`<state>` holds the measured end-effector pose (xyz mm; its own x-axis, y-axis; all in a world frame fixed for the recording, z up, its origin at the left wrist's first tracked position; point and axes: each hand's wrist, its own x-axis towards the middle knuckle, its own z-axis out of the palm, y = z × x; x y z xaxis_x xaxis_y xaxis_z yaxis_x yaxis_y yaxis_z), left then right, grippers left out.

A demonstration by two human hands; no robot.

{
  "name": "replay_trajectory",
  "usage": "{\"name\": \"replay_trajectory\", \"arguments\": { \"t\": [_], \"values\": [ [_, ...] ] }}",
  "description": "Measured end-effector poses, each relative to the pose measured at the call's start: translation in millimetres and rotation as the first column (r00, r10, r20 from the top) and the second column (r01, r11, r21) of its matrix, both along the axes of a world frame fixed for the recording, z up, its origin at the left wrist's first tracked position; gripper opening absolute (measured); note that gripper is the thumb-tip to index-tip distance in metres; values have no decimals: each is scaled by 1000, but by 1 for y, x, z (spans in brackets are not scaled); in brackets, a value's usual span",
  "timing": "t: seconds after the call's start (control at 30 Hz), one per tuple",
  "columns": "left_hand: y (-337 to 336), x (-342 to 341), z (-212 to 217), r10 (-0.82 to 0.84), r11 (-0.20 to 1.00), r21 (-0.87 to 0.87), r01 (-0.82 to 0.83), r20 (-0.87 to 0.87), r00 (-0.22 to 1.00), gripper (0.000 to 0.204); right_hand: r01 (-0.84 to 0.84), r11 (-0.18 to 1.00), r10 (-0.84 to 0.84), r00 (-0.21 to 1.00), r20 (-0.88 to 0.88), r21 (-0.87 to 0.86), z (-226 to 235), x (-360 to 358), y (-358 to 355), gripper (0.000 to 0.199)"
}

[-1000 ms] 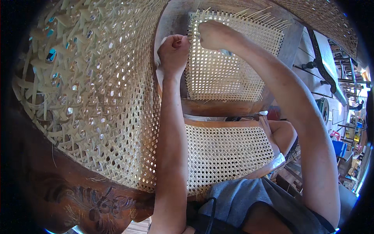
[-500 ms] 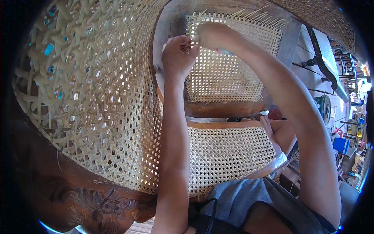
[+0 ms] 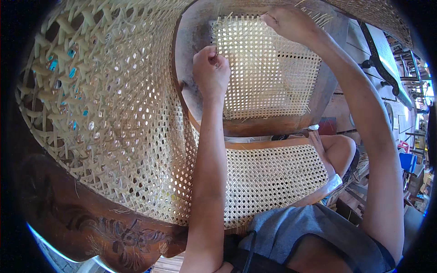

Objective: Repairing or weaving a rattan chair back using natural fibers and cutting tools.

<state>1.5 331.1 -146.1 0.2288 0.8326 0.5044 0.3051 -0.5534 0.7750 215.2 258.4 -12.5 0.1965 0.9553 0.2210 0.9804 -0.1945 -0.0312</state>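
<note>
A square of woven cane (image 3: 255,68) fills an opening in a brown wooden chair frame (image 3: 246,125), with loose strand ends sticking out along its top right edge. My left hand (image 3: 211,73) is at the cane's left edge, fingers curled and thumb drawn in. Over the top edge, my right hand (image 3: 291,25) is closed, its fingertips pinched toward the left. Whatever thin piece either hand may grip is too small to make out. A dark slot-like row shows in the weave below my right hand.
A large curved cane panel (image 3: 123,91) in a carved dark wood frame (image 3: 123,232) rises close on the left. Below the square lies another cane panel (image 3: 273,177). A bent knee (image 3: 339,152) is beside it. Black-legged furniture (image 3: 382,63) and a blue object (image 3: 408,162) stand at right.
My right hand has moved up and to the right, away from my left hand, to the top edge of the cane. My left hand has stayed at the left edge.
</note>
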Motion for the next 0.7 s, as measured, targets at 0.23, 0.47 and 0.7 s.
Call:
{"name": "replay_trajectory", "arguments": {
  "t": [0.23,0.47,0.7],
  "values": [
    [16,-34,18,-150,913,-394,111,-70,986,14,2,992,-15,994,-105,-124,17,-21,-15,41],
    [21,-23,31,-219,969,-143,200,-141,965,20,-131,988,124,989,-86,-82,27,-38,-17,42],
    [9,9,37,-382,680,-300,669,634,672,16,-236,969,218,956,-198,-73,28,-54,-2,38]
  ]
}}
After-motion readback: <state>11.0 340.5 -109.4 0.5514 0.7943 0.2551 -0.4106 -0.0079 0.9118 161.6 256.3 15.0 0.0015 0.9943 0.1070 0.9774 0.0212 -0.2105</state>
